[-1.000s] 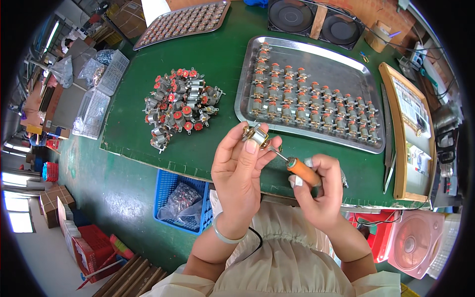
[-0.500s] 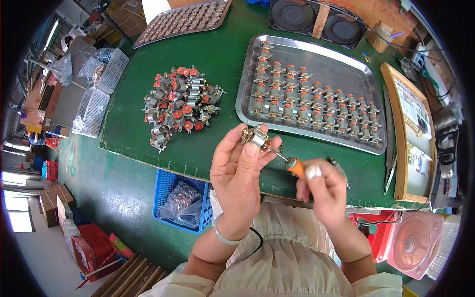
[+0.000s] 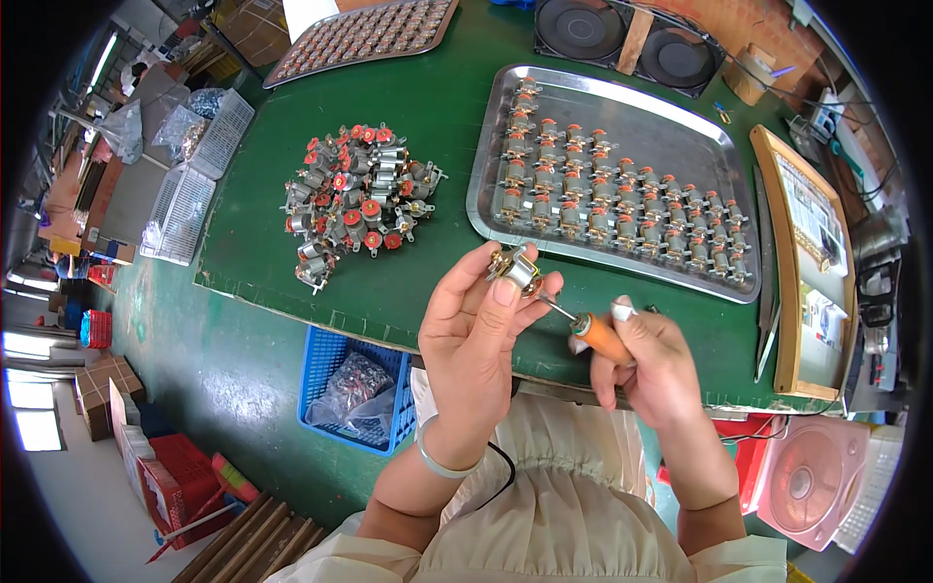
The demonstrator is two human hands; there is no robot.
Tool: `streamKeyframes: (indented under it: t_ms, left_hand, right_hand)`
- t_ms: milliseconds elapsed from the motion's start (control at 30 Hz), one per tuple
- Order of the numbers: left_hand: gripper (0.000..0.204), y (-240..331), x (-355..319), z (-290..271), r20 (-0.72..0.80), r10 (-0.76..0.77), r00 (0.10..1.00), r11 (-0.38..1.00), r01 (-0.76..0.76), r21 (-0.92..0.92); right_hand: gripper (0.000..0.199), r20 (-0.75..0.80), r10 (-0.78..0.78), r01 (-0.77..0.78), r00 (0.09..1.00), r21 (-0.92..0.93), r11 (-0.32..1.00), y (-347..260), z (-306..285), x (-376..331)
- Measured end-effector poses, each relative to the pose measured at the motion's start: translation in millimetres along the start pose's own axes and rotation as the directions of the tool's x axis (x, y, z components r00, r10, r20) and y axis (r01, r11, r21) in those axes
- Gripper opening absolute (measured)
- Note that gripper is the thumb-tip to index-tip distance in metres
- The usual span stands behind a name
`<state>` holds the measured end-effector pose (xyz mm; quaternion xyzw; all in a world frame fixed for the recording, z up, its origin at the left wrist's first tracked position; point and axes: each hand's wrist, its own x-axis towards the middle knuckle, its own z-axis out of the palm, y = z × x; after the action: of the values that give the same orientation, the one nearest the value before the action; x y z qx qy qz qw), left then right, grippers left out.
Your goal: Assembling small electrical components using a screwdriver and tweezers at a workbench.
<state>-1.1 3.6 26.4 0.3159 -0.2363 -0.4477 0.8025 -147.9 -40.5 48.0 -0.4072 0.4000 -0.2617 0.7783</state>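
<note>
Above the table's front edge, my left hand (image 3: 473, 325) pinches a small silver cylindrical part (image 3: 517, 274) with brass-coloured fittings between thumb and fingers. My right hand (image 3: 656, 369), with white wrapping on its thumb, is closed loosely round the orange handle of a screwdriver (image 3: 604, 339). The thin shaft points up and left to the near end of the silver part; fingers hide the tip's exact contact. Beyond my left hand lies a loose pile of similar parts (image 3: 355, 194) with red caps. A metal tray (image 3: 661, 117) behind my hands holds rows of such parts standing upright.
Another filled tray (image 3: 282, 73) stands at the far left of the green table (image 3: 262, 277). Two black round-faced units (image 3: 671, 56) sit at the back. A wooden frame (image 3: 768, 165) lies on the right. Below the front edge is a blue crate (image 3: 316, 389) with bagged parts.
My right hand has shifted slightly right and its grip looks looser, showing more of the orange handle. My left hand still holds the silver part, now slightly farther right in view.
</note>
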Motion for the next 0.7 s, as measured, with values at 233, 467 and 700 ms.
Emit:
streamKeyframes:
  t_ms: [233, 467, 700]
  left_hand:
    - [0.029, 4, 5, -15, 0.167, -0.152, 0.974, 0.972, 0.116, 0.206]
    - [0.029, -11, 0, -22, 0.305, -0.217, 0.927, 0.770, -0.029, 0.637]
    - [0.027, -14, 1, -22, 0.333, -0.192, 0.923, 0.714, -0.102, 0.693]
  right_hand:
    - [0.023, -0.066, -0.349, 0.354, 0.935, 0.099, 0.930, -19, -32, -3]
    - [0.039, 0.251, -0.765, 0.734, 0.594, -0.558, 0.387, -30, -10, 11]
    - [0.042, 0.217, -0.772, 0.750, 0.597, -0.493, 0.441, -27, -8, 22]
